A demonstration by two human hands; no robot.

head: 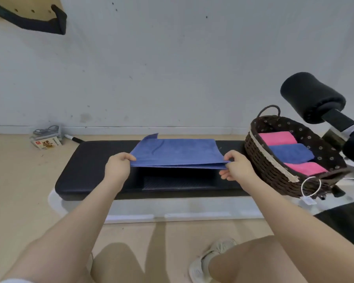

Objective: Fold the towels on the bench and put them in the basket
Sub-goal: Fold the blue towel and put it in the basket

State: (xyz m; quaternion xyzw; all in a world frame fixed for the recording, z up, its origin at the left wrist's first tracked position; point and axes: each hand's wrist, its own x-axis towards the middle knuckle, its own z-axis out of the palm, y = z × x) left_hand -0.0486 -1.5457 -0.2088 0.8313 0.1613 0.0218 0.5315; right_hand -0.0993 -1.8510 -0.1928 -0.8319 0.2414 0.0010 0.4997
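Note:
A blue towel (pixel 177 153), folded double, is stretched flat just above the black padded bench (pixel 86 170). My left hand (pixel 118 168) pinches its near left corner and my right hand (pixel 234 166) pinches its near right corner; the far edge rests on the bench. To the right, a dark wicker basket (pixel 274 170) sits tilted on the bench end. Inside it lie three folded towels: a pink one (pixel 277 138) at the back, a blue one (pixel 288 152) in the middle, a pink one (pixel 306 167) in front.
A black foam roller pad (pixel 313 97) on the bench frame stands behind the basket. A small box and cables (pixel 46 139) lie on the floor by the wall at left. A white tag ring (pixel 311 186) hangs off the basket. My knees and a shoe are below.

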